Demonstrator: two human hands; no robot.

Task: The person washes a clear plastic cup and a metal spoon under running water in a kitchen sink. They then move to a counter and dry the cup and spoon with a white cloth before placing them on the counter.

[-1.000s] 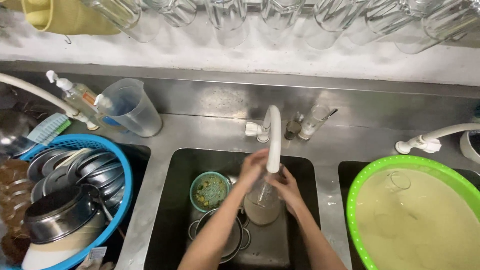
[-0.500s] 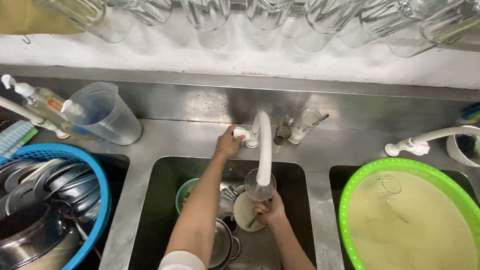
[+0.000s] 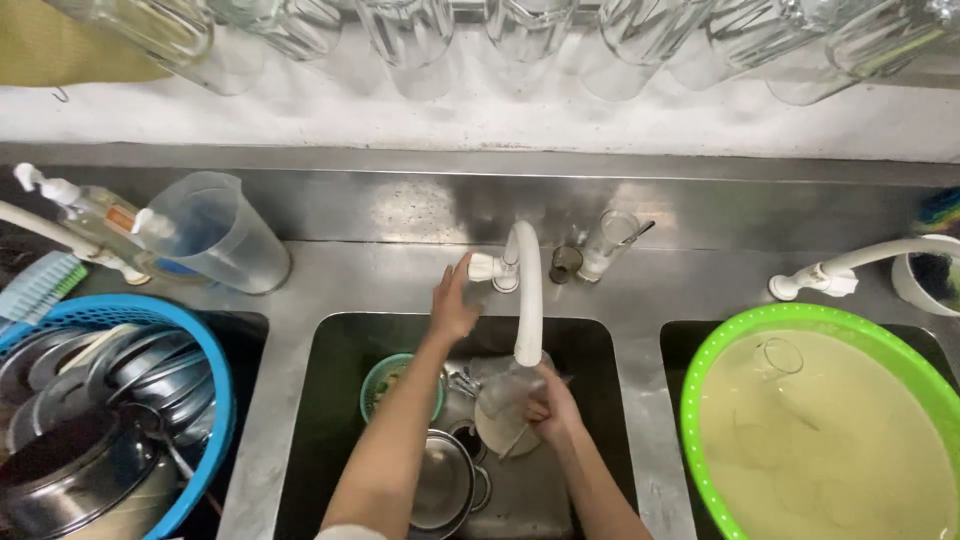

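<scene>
My right hand (image 3: pixel 553 406) grips a clear drinking glass (image 3: pixel 503 412) under the spout of the white tap (image 3: pixel 527 300) in the middle sink (image 3: pixel 330 400). My left hand (image 3: pixel 451 303) hovers just beside the tap's white handle (image 3: pixel 484 266), fingers spread, holding nothing. Below my arms in the sink lie a small green strainer bowl (image 3: pixel 385 380) and steel pots (image 3: pixel 443 480).
A blue basket (image 3: pixel 215 400) of metal dishes fills the left sink. A green basin (image 3: pixel 700 400) of cloudy water with a submerged glass (image 3: pixel 775 357) sits on the right. A plastic jug (image 3: pixel 215 235), soap bottle (image 3: pixel 95 215) and small glass (image 3: pixel 610 245) stand on the ledge; glasses hang overhead.
My left hand went from the glass up to the tap handle, then drew slightly back from it. The right hand keeps the glass under the spout.
</scene>
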